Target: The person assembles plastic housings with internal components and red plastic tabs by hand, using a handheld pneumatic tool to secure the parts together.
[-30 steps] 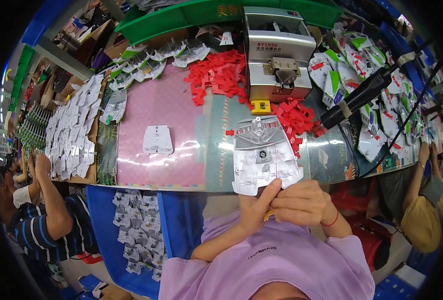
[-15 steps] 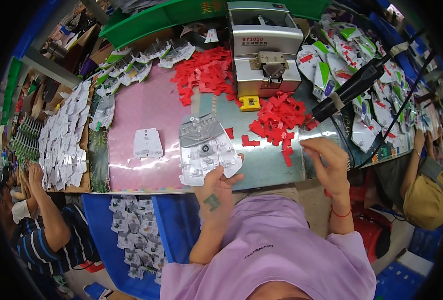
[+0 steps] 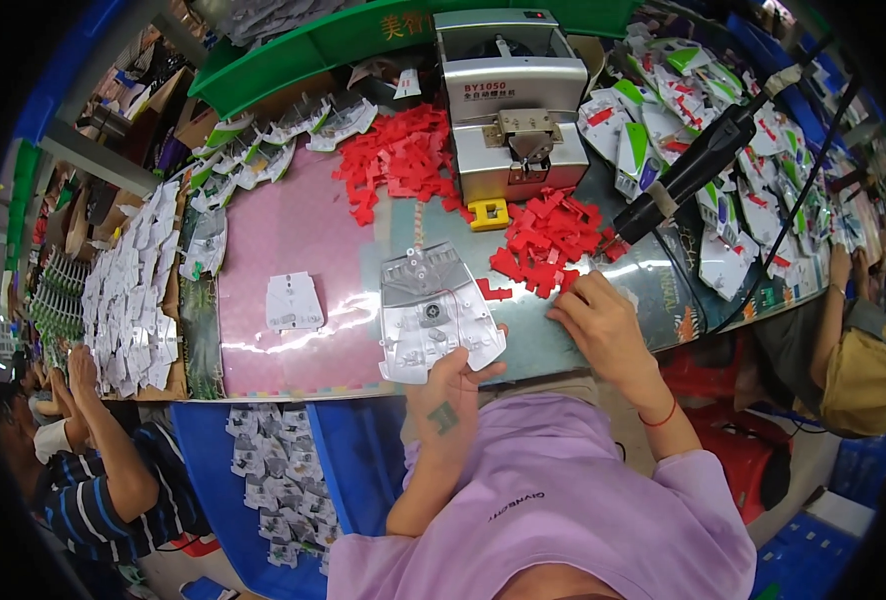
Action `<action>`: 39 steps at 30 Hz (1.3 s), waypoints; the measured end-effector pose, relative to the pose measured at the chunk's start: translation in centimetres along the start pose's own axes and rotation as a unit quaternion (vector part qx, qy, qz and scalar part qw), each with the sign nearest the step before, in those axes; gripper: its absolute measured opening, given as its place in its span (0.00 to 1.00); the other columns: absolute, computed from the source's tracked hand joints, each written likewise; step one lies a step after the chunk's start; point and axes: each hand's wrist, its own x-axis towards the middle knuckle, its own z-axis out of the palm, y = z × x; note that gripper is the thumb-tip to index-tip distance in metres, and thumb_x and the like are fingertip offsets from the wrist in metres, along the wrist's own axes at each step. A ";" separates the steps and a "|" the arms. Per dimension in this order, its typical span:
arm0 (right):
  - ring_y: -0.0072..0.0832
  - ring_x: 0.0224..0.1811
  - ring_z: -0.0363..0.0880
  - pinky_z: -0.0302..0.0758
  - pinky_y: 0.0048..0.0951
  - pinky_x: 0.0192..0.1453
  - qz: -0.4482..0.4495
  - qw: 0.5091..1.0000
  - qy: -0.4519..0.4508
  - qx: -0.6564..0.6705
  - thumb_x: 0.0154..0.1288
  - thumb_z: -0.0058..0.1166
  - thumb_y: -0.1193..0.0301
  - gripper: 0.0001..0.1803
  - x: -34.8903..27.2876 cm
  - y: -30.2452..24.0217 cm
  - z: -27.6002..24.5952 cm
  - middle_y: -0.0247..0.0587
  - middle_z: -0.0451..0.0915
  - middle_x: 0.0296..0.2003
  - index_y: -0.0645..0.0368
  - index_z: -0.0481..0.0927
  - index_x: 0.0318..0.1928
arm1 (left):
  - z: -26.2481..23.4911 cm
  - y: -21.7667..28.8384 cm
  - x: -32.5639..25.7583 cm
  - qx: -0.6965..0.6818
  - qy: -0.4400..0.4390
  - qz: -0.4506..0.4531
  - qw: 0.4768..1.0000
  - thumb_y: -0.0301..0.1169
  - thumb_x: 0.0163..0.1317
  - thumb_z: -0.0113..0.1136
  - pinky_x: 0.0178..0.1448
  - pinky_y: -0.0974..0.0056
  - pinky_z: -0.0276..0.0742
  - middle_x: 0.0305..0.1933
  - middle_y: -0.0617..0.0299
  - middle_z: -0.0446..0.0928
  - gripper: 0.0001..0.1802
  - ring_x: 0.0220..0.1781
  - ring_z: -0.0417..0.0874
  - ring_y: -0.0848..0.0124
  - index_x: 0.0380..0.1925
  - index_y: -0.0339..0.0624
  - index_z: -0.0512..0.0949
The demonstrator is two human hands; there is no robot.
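My left hand (image 3: 450,392) holds a white and grey plastic housing (image 3: 441,318) by its near edge, with its moulded inner side facing up. A round dark part sits near the housing's middle. To its right, my right hand (image 3: 603,322) is low over the table with curled fingers, at the near edge of a heap of red plastic pieces (image 3: 553,235). What lies between those fingertips is hidden. One red L-shaped piece (image 3: 495,290) lies between the housing and the heap. A smaller white plastic plate (image 3: 295,302) lies on the pink mat to the left.
Behind stands a grey screw-feeding machine (image 3: 513,110) with a yellow block (image 3: 488,214) before it. A black electric screwdriver (image 3: 678,180) hangs at the right, by piled white-green housings (image 3: 753,215). More red pieces (image 3: 398,150) lie left of the machine. A blue bin (image 3: 353,470) stands below.
My right hand has moved left and closer to the table, in by the red pieces. My left hand has shifted slightly right with the housing. The whole view has shifted a little.
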 end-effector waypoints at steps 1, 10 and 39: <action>0.35 0.29 0.70 0.67 0.30 0.30 0.002 1.000 0.002 0.003 0.44 0.58 0.77 0.08 -0.2 0.0 0.1 0.39 0.69 0.26 0.62 0.73 0.27 | -0.1 -0.1 0.0 0.005 0.002 -0.002 1.000 0.23 0.52 0.47 0.34 0.64 0.82 0.47 0.49 0.71 0.26 0.46 0.76 0.52 0.54 0.35 0.60; 0.36 0.30 0.71 0.69 0.32 0.32 0.042 0.995 0.051 0.070 0.45 0.56 0.81 0.09 -2.3 1.8 -1.0 0.42 0.71 0.27 0.64 0.75 0.31 | 0.3 -0.5 0.0 0.009 -0.007 0.003 1.000 0.22 0.52 0.47 0.38 0.61 0.82 0.49 0.48 0.70 0.26 0.48 0.75 0.52 0.55 0.35 0.59; 0.30 0.24 0.71 0.68 0.26 0.24 -0.169 0.974 0.103 0.111 0.34 0.57 0.83 0.15 2.8 -6.3 -2.4 0.38 0.73 0.25 0.63 0.77 0.30 | 0.9 -3.0 -1.9 0.043 0.028 0.180 0.982 0.14 0.50 0.52 0.40 0.73 0.71 0.38 0.60 0.73 0.21 0.37 0.75 0.76 0.46 0.33 0.66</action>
